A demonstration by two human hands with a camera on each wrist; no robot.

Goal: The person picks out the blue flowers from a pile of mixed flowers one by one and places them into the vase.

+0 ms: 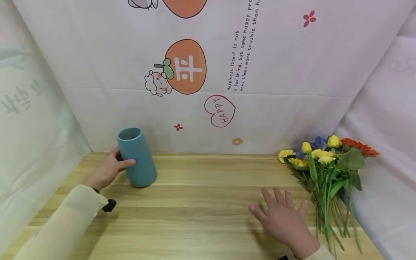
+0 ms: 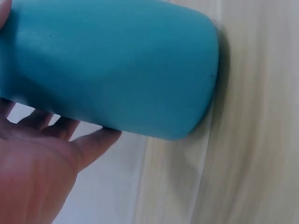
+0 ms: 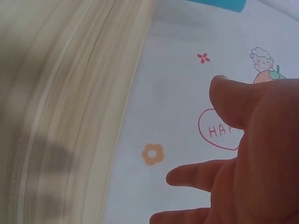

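A tall teal vase (image 1: 139, 162) with a round open mouth is at the left of the wooden table. My left hand (image 1: 108, 169) grips it from its left side, with the thumb across the front and the other fingers partly hidden behind. From the left wrist, the vase (image 2: 117, 70) fills the upper part of the view, its base close to the wood and the hand's fingertips (image 2: 110, 134) against its side. My right hand (image 1: 286, 218) hovers over the right part of the table, fingers spread and holding nothing, left of a bunch of flowers (image 1: 325, 191).
The bunch has yellow, blue and orange-red blooms at the back and long green stems toward the front. A white printed cloth (image 1: 276, 119) hangs behind the wooden table (image 1: 195, 209). More white cloth closes off both sides.
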